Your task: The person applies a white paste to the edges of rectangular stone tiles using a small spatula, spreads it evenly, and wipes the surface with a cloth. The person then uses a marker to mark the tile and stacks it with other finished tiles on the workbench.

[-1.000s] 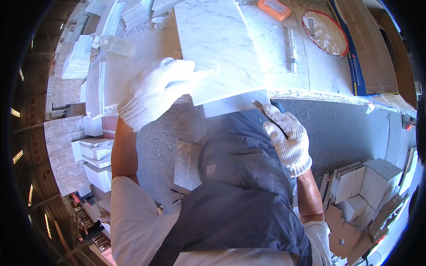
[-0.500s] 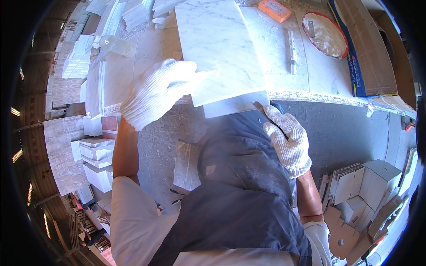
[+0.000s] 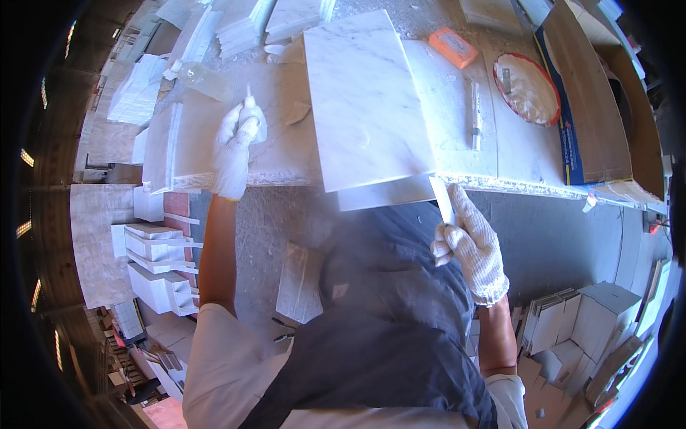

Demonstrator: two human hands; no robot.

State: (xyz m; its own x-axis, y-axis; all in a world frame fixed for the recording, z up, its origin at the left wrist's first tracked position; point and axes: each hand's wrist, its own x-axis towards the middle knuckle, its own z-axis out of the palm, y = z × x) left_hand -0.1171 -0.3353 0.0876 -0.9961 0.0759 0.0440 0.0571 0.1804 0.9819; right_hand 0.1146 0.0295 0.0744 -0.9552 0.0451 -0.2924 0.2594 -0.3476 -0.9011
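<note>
My left hand, in a white knitted glove, is closed around a small white squeeze bottle whose thin nozzle points up, over the left part of the bench. My gloved right hand grips a putty knife, its flat blade at the near right corner of a marble slab. The grey-veined slab reaches past the bench's near edge. Beneath its near end shows a second pale slab. The knife's handle is mostly hidden in my fingers.
The dusty bench holds a clear plastic bottle, an orange block, a white marker-like stick and a red-rimmed dish of pale paste. A cardboard box stands right. Stacked white pieces lie left, below the bench.
My left hand has left the slab, moved left and now holds the squeeze bottle. My right hand has shifted slightly down; the blade now shows its flat face. The whole view has shifted somewhat.
</note>
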